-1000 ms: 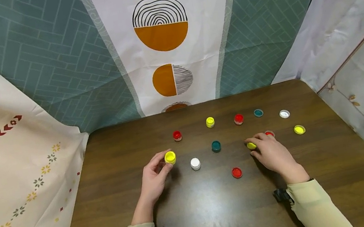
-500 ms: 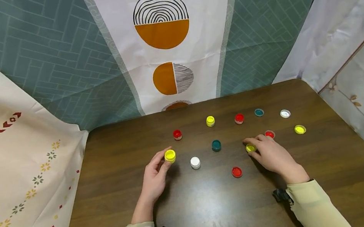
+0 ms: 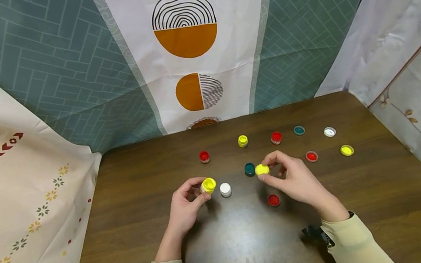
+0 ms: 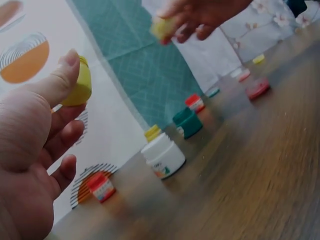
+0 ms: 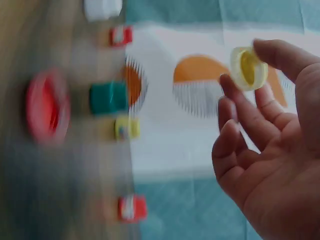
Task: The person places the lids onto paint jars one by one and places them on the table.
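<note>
My left hand (image 3: 186, 206) grips a small yellow paint jar (image 3: 208, 185) between thumb and fingers, held above the table with its mouth tipped toward the camera. Between the thumb and fingers of my right hand (image 3: 296, 180) is a yellow lid (image 3: 262, 169), pinched at its edge and also raised. In the right wrist view the hollow side of the lid (image 5: 249, 68) shows. A white jar (image 3: 225, 189) stands just right of the left hand. Close to the lid stands a dark green jar (image 3: 249, 169), and a red lid (image 3: 273, 200) lies below it.
Farther back on the brown table (image 3: 151, 167) stand a red jar (image 3: 204, 157), a yellow jar (image 3: 243, 141) and another red jar (image 3: 276, 138). To the right lie a green lid (image 3: 299, 130), a white lid (image 3: 329, 132), a red lid (image 3: 312, 156) and a yellow lid (image 3: 347, 150).
My right hand has lifted the yellow lid off the table and carried it left, toward the other hand. My left hand has shifted slightly right with the yellow jar.
</note>
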The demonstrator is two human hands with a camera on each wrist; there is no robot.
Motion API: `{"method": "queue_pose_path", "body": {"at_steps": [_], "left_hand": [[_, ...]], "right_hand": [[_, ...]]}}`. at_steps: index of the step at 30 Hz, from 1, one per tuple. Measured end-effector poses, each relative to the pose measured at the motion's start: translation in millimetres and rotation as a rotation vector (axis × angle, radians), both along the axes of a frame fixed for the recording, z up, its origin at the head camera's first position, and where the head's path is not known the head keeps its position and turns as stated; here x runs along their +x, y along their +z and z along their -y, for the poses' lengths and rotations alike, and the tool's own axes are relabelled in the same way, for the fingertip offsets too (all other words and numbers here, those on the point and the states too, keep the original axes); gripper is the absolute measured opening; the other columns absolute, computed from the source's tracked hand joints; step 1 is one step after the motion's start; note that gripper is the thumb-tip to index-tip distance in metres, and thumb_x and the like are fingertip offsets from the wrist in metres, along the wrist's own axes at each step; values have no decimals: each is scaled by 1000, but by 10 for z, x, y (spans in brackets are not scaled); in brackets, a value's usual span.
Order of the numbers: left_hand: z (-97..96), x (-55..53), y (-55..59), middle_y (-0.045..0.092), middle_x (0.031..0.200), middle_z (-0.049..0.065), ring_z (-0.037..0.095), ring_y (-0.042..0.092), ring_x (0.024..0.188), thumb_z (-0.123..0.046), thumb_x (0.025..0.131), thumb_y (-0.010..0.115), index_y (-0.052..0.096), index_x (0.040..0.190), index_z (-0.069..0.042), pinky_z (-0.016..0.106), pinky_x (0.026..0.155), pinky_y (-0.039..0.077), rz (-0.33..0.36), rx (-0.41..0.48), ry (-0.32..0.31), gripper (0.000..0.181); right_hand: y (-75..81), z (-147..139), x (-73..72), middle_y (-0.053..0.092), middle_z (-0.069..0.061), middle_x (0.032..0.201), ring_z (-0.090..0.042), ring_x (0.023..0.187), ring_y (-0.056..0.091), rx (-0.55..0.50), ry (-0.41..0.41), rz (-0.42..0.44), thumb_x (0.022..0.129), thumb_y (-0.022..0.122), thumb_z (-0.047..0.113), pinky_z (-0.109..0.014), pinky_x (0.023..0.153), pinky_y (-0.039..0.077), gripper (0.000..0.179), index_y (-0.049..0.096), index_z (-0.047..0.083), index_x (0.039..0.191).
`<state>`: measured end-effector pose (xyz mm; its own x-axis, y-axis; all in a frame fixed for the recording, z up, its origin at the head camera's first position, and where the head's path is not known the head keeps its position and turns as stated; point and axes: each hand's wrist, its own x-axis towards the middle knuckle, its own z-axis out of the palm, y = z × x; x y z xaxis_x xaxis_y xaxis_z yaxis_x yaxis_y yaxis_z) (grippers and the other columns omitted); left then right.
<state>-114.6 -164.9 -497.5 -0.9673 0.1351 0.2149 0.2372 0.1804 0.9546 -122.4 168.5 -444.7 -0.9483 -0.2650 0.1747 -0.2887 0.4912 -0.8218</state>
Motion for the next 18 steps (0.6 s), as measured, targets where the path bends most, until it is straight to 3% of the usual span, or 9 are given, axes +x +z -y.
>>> {"method": "queue_pose_path", "body": {"at_steps": [5, 7, 13, 18], "left_hand": [[-72, 24, 42, 72, 124, 5, 23, 61, 104, -2, 94, 79, 76, 130, -11, 34, 86, 51, -12, -20, -58, 37], [-97, 35, 57, 72, 128, 4, 23, 61, 105, -5, 96, 78, 75, 133, -11, 34, 86, 52, -6, -29, -71, 38], [-160, 66, 136, 74, 124, 3, 27, 59, 100, -8, 94, 83, 74, 131, -11, 32, 80, 50, -12, -21, -75, 38], [-185, 71, 176, 74, 113, 3, 25, 59, 92, -6, 92, 84, 77, 124, -10, 34, 75, 49, -26, -25, -79, 33]], "right_hand": [[72, 289, 58, 69, 2, 127, -22, 98, 66, -68, 159, -22, 106, 71, 18, -35, 80, 55, 41, 62, 16, 145], [75, 388, 77, 66, 2, 134, -19, 102, 65, -79, 208, -51, 107, 68, 18, -34, 83, 56, 41, 62, 16, 148], [91, 596, 108, 63, 6, 127, -15, 104, 60, -118, 203, -155, 97, 79, 15, -33, 78, 52, 35, 70, 19, 131], [101, 662, 109, 67, 6, 128, -14, 104, 62, -107, 224, -211, 94, 83, 13, -34, 80, 53, 41, 71, 15, 133]]}}
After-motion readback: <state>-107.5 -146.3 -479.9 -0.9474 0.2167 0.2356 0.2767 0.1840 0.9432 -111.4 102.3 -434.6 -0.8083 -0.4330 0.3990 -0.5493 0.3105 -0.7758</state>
